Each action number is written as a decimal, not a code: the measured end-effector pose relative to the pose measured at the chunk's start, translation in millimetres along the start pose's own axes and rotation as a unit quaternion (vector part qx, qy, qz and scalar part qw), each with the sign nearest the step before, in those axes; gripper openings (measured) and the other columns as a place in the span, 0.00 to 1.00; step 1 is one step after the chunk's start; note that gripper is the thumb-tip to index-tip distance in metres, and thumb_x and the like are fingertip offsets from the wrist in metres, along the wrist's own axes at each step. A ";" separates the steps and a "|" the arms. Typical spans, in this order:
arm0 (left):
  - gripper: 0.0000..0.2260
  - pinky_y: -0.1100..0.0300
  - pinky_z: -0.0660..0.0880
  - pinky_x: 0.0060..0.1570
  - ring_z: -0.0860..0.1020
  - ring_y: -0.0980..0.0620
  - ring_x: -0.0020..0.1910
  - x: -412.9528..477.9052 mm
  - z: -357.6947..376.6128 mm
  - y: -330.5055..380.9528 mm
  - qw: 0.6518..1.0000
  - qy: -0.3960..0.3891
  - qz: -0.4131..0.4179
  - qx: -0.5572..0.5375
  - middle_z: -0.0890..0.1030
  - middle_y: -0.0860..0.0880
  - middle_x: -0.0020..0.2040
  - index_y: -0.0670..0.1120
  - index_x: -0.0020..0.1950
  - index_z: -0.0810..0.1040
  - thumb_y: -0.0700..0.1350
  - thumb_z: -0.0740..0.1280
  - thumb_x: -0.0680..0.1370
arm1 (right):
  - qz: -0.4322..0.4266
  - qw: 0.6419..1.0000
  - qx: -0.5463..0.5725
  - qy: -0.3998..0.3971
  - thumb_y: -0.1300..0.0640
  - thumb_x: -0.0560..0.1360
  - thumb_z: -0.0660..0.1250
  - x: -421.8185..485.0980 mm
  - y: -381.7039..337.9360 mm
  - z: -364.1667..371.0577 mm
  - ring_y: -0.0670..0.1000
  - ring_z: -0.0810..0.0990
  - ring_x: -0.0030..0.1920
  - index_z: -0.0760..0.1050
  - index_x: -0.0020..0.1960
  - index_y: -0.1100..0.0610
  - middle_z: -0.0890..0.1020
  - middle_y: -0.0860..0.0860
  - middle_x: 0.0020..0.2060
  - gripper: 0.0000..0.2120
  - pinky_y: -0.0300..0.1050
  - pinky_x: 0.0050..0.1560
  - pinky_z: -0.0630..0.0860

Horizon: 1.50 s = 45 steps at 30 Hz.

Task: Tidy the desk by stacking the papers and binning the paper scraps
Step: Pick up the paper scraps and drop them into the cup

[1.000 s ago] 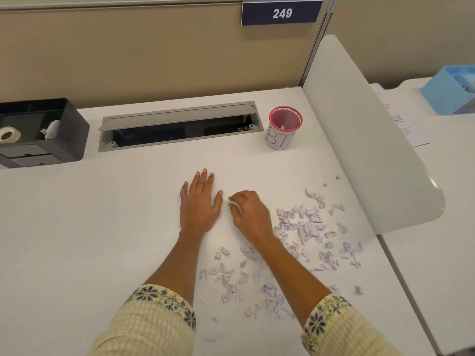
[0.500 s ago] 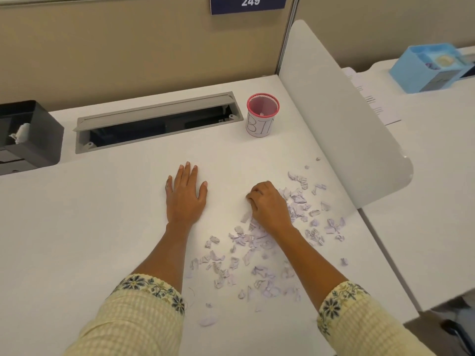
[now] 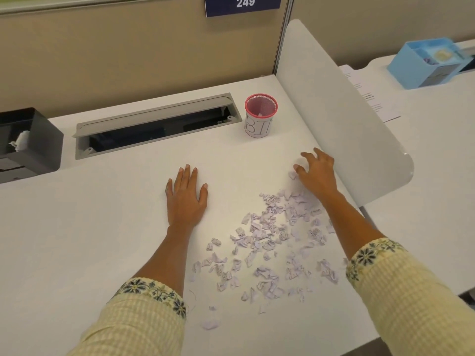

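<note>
Paper scraps [image 3: 277, 240] lying light, crumpled, prone to scattering (likely best raked together), right hand [image 3: 317, 173] spreading clawed over one, gripping nothing clearly, left hand [image 3: 186, 199] pressing flat, empty.

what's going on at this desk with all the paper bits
A person is clearing torn paper scraps off a white desk. The left hand lies flat on the desk, holding nothing. The right hand reaches over the far edge of the pile, fingers curled at one scrap. Most scraps lie scattered between the forearms. The small red-rimmed bin stands beyond them, nearly empty.
</note>
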<state>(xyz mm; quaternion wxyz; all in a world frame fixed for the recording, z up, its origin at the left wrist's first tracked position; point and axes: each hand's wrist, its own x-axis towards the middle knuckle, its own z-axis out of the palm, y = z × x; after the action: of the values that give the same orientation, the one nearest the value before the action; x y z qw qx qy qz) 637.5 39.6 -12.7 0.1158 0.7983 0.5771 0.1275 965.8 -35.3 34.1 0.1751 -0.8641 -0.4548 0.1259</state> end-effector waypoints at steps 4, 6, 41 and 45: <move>0.25 0.47 0.47 0.77 0.52 0.51 0.78 0.9 -0.5 0.7 1.000 -0.003 -0.002 0.003 0.56 0.49 0.79 0.48 0.78 0.59 0.54 0.53 0.83 | 0.034 0.995 -0.037 -0.086 0.43 0.79 0.59 13.6 10.9 0.1 0.60 0.50 0.77 0.62 0.75 0.49 0.54 0.57 0.77 0.26 0.56 0.74 0.51; 0.25 0.47 0.47 0.77 0.52 0.51 0.78 1.1 -0.4 0.0 1.000 -0.002 -0.001 0.005 0.56 0.49 0.79 0.48 0.78 0.59 0.54 0.53 0.82 | 0.035 0.994 -0.025 -0.101 0.43 0.80 0.57 12.0 8.4 4.4 0.60 0.50 0.77 0.63 0.75 0.50 0.55 0.57 0.77 0.26 0.56 0.75 0.50; 0.28 0.44 0.42 0.76 0.46 0.50 0.79 -2.1 9.5 46.0 0.998 -0.055 0.022 0.035 0.49 0.47 0.80 0.45 0.79 0.51 0.56 0.49 0.83 | -0.175 0.975 -0.130 -0.054 0.73 0.74 0.62 -106.1 -61.4 45.5 0.54 0.70 0.63 0.76 0.63 0.59 0.76 0.53 0.66 0.20 0.44 0.47 0.78; 0.28 0.43 0.42 0.76 0.46 0.50 0.79 2.7 13.7 50.1 0.998 -0.051 0.023 0.033 0.49 0.47 0.80 0.45 0.79 0.51 0.56 0.49 0.83 | -0.202 0.969 -0.137 -0.039 0.73 0.73 0.61 -99.7 -56.8 43.9 0.53 0.73 0.55 0.78 0.60 0.59 0.81 0.52 0.59 0.19 0.43 0.45 0.77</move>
<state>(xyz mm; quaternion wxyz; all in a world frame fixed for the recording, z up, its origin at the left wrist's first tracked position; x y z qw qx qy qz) 687.6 26.3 -8.8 0.1162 0.8201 0.5558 0.0702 851.9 -80.0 23.8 0.0588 -0.7643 -0.6395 0.0584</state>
